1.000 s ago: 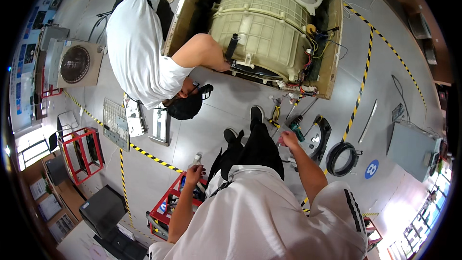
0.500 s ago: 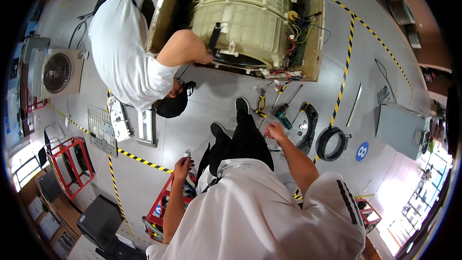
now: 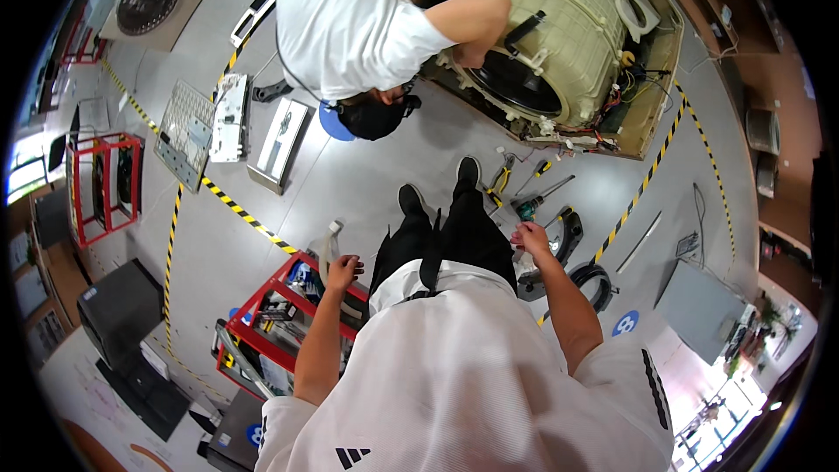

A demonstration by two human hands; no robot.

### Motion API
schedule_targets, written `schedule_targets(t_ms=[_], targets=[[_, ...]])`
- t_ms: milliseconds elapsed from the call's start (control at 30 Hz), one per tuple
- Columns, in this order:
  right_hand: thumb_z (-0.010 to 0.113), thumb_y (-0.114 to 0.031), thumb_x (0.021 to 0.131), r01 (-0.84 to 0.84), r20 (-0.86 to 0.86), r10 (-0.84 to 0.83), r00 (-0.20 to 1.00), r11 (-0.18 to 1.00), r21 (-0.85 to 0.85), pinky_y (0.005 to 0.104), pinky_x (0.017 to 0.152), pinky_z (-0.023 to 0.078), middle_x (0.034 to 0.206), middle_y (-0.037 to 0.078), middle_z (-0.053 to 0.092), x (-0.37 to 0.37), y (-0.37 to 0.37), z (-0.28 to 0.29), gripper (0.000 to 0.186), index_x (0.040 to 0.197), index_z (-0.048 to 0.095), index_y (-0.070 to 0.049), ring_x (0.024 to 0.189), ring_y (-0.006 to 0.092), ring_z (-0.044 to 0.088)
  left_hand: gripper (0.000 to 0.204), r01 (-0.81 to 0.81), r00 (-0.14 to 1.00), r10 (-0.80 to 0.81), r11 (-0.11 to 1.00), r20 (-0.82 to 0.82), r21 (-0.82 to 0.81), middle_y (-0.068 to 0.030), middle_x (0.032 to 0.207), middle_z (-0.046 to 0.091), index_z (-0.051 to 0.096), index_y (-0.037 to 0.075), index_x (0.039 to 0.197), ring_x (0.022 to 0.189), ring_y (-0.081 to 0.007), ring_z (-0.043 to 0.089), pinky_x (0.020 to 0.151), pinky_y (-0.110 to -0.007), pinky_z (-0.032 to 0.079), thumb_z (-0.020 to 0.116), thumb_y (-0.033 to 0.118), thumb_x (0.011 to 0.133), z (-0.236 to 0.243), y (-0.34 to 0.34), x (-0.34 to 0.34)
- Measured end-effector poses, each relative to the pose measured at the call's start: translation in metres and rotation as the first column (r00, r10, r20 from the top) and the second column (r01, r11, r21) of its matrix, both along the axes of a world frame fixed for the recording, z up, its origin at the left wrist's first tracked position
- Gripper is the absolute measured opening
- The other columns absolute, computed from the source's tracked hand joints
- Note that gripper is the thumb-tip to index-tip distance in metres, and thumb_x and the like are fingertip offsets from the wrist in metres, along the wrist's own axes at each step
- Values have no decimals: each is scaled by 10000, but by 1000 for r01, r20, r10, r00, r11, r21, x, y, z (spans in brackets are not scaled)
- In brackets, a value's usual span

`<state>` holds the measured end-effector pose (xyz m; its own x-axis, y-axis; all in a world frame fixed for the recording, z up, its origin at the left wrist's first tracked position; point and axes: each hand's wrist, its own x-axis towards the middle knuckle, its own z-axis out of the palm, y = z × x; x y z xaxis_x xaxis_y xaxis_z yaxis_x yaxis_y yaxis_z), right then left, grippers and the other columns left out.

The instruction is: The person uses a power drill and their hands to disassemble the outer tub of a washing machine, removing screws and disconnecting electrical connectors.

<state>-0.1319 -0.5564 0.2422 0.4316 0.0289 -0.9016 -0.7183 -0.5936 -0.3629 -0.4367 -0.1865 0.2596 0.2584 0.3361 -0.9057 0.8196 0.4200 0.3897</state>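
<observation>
My left hand (image 3: 345, 272) hangs beside a pale curved piece (image 3: 329, 249) near a red tool cart; its fingers are loosely bent and apart, and I see nothing in them. My right hand (image 3: 530, 239) is closed, fingers drawn together, just below a green power drill (image 3: 529, 208) on the floor; whatever may be in it is too small to make out. Yellow-handled pliers (image 3: 501, 179) and a yellow screwdriver (image 3: 543, 168) lie beyond it. Ahead, an opened washing machine (image 3: 559, 44) exposes its cream tub and wiring. A co-worker (image 3: 350, 26) leans over its dark round opening, one arm reaching in.
The red cart (image 3: 288, 284) stands close on my left, full of tools. Metal panels (image 3: 229, 118) lie on the floor ahead left. At right are a black rubber ring (image 3: 594, 287), a curved dark part (image 3: 568, 236) and a grey box-shaped appliance (image 3: 703, 310). Striped tape (image 3: 249, 217) marks the floor.
My view has turned and shifted, so the washing machine and co-worker sit further right and more of the red cart shows. Both hands stay low at my sides. The co-worker remains bent over the machine.
</observation>
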Motion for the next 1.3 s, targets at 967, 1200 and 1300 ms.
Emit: schedule_targets(t_ms=[967, 1200, 1300], targets=[[530, -212, 851, 52, 212, -49, 976, 999, -9, 253, 532, 460, 691, 55, 615, -85, -85, 4, 227, 874, 608, 0, 588, 127, 593, 278, 139, 990, -139, 989, 5, -41, -86, 902, 646, 557, 35, 1053, 779, -177, 636, 658, -286, 471, 491, 245, 884, -2, -8, 13], [532, -240, 826, 274, 49, -271, 961, 960, -57, 238, 496, 486, 741, 40, 626, -100, -112, -4, 222, 912, 606, -49, 615, 125, 632, 282, 239, 970, -240, 971, -31, -24, -97, 879, 655, 568, 10, 1045, 738, -166, 638, 595, -268, 482, 525, 226, 869, 10, -18, 40], [531, -254, 865, 295, -14, -296, 955, 953, -62, 232, 539, 495, 799, 47, 626, -100, -117, -6, 234, 978, 588, -57, 666, 126, 633, 286, 247, 968, -246, 969, -40, 9, -99, 874, 656, 570, 3, 1045, 712, -166, 635, 594, -264, 480, 529, 224, 867, 23, -22, 59]])
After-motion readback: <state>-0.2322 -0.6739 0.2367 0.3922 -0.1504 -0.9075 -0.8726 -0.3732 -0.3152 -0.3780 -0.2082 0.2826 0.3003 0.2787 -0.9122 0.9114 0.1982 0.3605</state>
